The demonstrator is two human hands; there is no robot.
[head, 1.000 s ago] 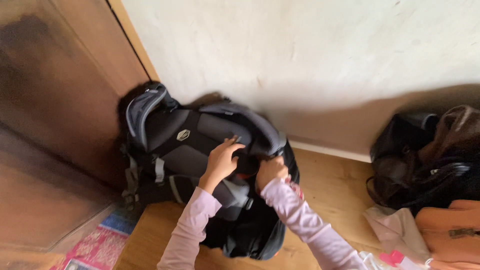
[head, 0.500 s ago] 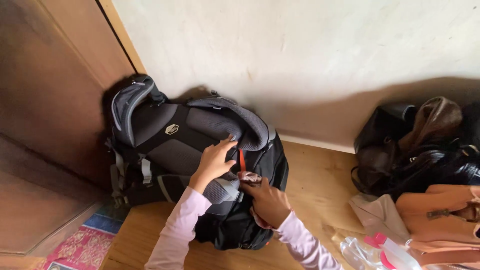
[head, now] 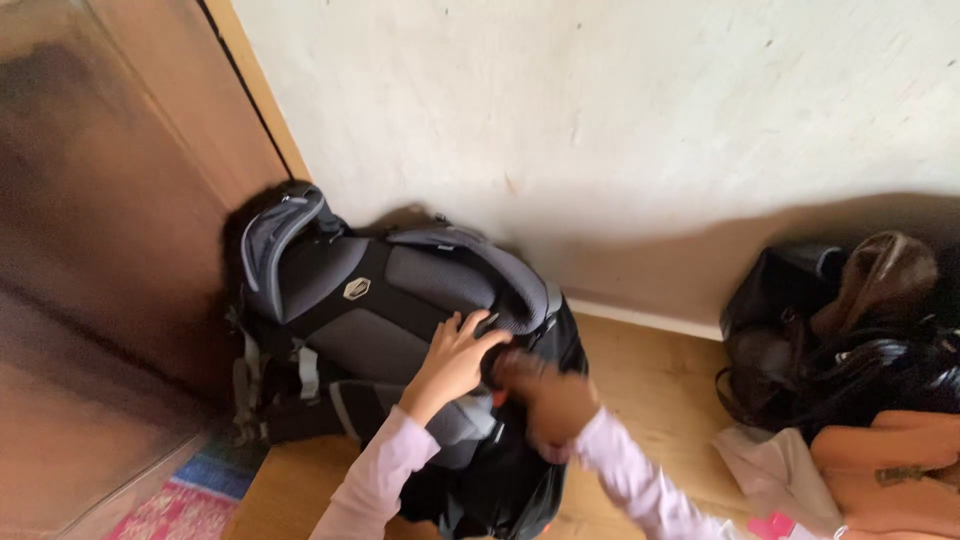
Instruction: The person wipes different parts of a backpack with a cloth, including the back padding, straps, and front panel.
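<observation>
The black and grey backpack (head: 400, 330) stands at centre-left of the frame, against the white wall (head: 620, 120) and beside the wooden door (head: 110, 250). A small pale hexagonal badge (head: 357, 288) sits on its grey back panel. The left hand (head: 455, 362) lies on the padding, fingers spread. The right hand (head: 548, 400) is blurred at the backpack's opening; its fingers' state cannot be told. Dark bags (head: 850, 330) and an orange bag (head: 890, 480) occupy the lower right.
</observation>
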